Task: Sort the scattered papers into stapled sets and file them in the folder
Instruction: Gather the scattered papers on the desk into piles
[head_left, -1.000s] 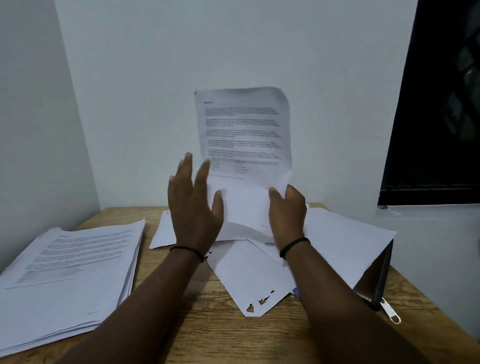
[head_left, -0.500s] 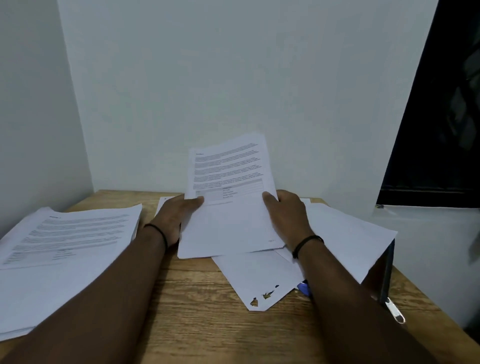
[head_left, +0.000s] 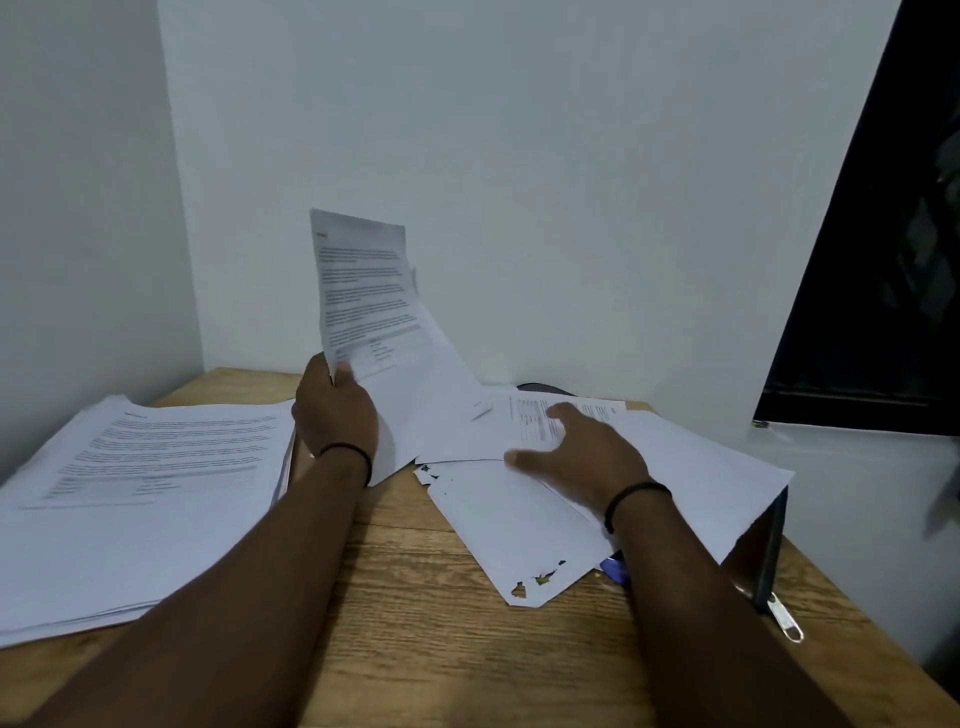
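Early sorting judged: printed sheet (head_left: 363, 291) gripped upright by left hand (head_left: 335, 410), right hand (head_left: 576, 452) spread flat on loose papers (head_left: 519, 519), stack (head_left: 140, 483) formed, stapling and filing undone.

Plain pale walls (head_left: 545, 156) meet in a corner at the upper left. A dark window (head_left: 893, 270) fills the right edge. A wood-grain surface (head_left: 441, 623) spans the lower frame under dim light.
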